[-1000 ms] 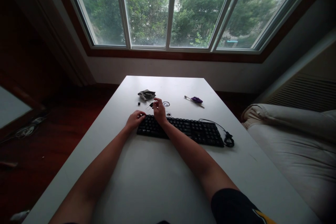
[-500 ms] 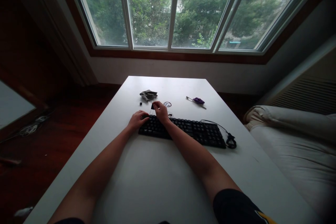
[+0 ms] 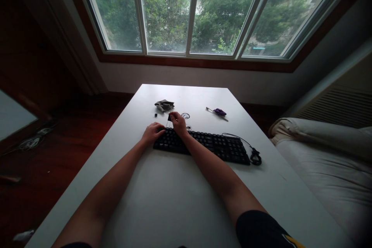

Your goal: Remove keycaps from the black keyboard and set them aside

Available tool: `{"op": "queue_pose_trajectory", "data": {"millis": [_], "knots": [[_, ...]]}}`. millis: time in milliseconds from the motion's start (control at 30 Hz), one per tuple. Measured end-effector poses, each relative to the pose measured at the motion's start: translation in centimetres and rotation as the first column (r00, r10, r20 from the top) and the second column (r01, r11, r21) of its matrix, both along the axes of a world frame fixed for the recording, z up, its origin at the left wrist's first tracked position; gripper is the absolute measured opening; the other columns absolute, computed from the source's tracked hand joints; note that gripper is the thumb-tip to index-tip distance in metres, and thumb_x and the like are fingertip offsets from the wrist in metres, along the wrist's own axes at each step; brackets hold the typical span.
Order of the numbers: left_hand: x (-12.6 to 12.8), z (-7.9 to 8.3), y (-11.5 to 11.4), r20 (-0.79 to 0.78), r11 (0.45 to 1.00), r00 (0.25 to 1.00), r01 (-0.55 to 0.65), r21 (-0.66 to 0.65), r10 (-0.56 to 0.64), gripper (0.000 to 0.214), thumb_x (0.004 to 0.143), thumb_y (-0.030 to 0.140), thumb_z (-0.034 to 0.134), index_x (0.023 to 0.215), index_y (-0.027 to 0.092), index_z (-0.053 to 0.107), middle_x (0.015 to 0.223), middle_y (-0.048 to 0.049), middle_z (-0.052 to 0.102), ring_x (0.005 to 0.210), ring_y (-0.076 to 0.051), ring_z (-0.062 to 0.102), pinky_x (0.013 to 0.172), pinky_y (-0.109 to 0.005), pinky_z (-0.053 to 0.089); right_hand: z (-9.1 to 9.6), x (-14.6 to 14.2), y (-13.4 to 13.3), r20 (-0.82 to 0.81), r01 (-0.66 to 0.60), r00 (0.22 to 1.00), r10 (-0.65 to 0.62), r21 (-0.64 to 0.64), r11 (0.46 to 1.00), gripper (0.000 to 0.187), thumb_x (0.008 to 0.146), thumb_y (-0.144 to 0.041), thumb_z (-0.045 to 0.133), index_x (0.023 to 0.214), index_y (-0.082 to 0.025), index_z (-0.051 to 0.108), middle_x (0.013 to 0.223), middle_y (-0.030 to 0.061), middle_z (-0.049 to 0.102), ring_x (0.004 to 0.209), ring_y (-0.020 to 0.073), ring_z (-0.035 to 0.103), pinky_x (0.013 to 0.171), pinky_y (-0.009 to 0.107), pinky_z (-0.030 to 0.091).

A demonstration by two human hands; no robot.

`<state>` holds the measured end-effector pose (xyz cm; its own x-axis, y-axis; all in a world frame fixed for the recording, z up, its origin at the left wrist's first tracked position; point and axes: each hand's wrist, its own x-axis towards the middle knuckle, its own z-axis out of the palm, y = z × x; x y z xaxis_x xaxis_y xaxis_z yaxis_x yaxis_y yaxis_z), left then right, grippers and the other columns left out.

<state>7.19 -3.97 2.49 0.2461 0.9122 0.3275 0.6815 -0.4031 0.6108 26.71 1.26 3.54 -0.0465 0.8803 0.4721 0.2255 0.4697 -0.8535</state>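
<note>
left hand [image 3: 152, 132] loose, empty, on keyboard [image 3: 215, 145]; right hand [image 3: 178, 123] pinches small black piece [image 3: 169, 117].

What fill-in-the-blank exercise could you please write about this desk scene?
The left hand rests on the keyboard's ____ end.
The right hand pinches a small ____ piece.
The brush beyond the keyboard has a ____ head.
Missing words: left; black; purple.

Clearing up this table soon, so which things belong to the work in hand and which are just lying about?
In hand: keyboard, small black piece pinched by right hand, left hand on its left end.
Lying about: cloth, purple tool, loose black bit.
</note>
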Motion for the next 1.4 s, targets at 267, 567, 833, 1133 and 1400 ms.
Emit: {"op": "queue_pose_trajectory", "data": {"millis": [267, 567, 833, 1133, 1400], "knots": [[-0.1, -0.4, 0.2, 0.003, 1.0, 1.0, 0.004, 0.019, -0.004, 0.026, 0.09, 0.043, 0.066, 0.107, 0.028, 0.077, 0.113, -0.0054, 0.07, 0.105, -0.025, 0.064, 0.096, -0.039, 0.051, 0.0, -0.5, -0.4, 0.112, -0.169, 0.98, 0.162, 0.058, 0.984, 0.023, 0.095, -0.035, 0.05, 0.101, -0.023, 0.069, 0.094, 0.0038, 0.072, 0.085, 0.0195, 0.065, 0.078, 0.031, 0.051], [-0.1, -0.6, 0.3, -0.016, 1.0, 1.0, 0.01, 0.024, -0.01, 0.027, 0.091, 0.044, 0.064, 0.11, 0.029, 0.076, 0.113, -0.0053, 0.07, 0.109, -0.026, 0.062, 0.1, -0.042, 0.048, 0.9, -0.4, -1.6, 0.016, -0.26, 0.965, 0.26, -0.003, 0.966, 0.017, 0.084, -0.022, 0.041, 0.088, -0.023, 0.058, 0.082, 0.0012, 0.068, 0.078, 0.0187, 0.062, 0.082, 0.033, 0.05], [-0.1, -0.5, 0.3, -0.033, 1.0, 0.999, 0.009, 0.014, -0.009, 0.027, 0.092, 0.043, 0.064, 0.112, 0.03, 0.076, 0.115, -0.0054, 0.07, 0.111, -0.027, 0.06, 0.103, -0.044, 0.046, 0.9, -0.5, -1.3, -0.126, -0.289, 0.951, 0.282, -0.037, 0.957, 0.013, 0.073, -0.023, 0.046, 0.084, -0.023, 0.053, 0.075, -0.0002, 0.061, 0.072, 0.018, 0.058, 0.075, 0.032, 0.051], [-0.2, -0.8, 0.5, -0.028, 1.0, 0.999, 0.02, 0.017, -0.02, 0.028, 0.092, 0.044, 0.063, 0.112, 0.031, 0.076, 0.117, -0.005, 0.07, 0.114, -0.027, 0.06, 0.103, -0.043, 0.046, 0.4, -0.9, -1.4, -0.115, -0.318, 0.944, 0.31, -0.062, 0.946, 0.021, 0.091, -0.04, 0.052, 0.097, -0.022, 0.062, 0.076, 0.0007, 0.068, 0.071, 0.0173, 0.065, 0.075, 0.032, 0.054], [-0.2, -0.7, 0.4, -0.035, 1.0, 0.999, 0.011, 0.0, -0.011, 0.029, 0.091, 0.044, 0.063, 0.114, 0.032, 0.076, 0.117, -0.005, 0.07, 0.114, -0.028, 0.06, 0.105, -0.045, 0.046, 0.7, -1.1, -1.9, -0.059, -0.233, 0.971, 0.231, -0.043, 0.971, 0.022, 0.095, -0.044, 0.052, 0.093, -0.023, 0.061, 0.074, -0.0003, 0.07, 0.069, 0.0169, 0.067, 0.074, 0.031, 0.054]]}}
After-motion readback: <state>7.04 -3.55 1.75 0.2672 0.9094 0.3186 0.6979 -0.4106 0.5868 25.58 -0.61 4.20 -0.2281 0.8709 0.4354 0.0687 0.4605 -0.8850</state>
